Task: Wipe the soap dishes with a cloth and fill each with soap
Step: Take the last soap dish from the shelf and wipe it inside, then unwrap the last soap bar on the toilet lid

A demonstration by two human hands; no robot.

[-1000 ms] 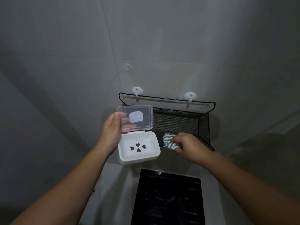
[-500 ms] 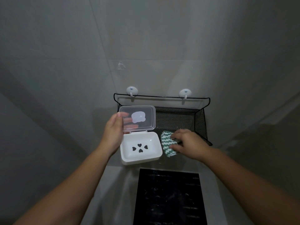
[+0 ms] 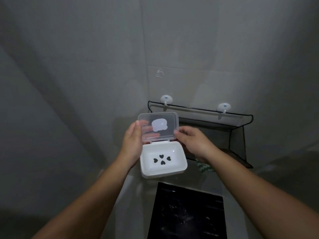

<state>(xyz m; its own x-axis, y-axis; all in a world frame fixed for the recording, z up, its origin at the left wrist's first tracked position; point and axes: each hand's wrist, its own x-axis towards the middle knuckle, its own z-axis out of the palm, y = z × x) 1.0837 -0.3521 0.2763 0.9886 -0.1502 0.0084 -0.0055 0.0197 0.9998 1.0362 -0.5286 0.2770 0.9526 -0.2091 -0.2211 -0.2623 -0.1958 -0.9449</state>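
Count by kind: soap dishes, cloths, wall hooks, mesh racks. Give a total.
Soap dish: 1
Striped cloth: 1
Wall hooks: 2
Mesh rack: 1
Total: 5

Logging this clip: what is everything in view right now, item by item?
soap dish: one, white with four heart cut-outs, centre, held in front of the wall
clear lid: one, clear with a white sticker, hinged open above the dish
cloth: one, green and white, peeking out under the right hand
wire basket: one, black mesh, on the wall at right
hooks: two, white, on the wall at the basket's top wire
panel: one, black, bottom centre
wall: grey tiles, behind everything
left hand: grips the dish's left side, fingers behind the lid
right hand: thumb at the lid's right edge; whether it holds the cloth is unclear
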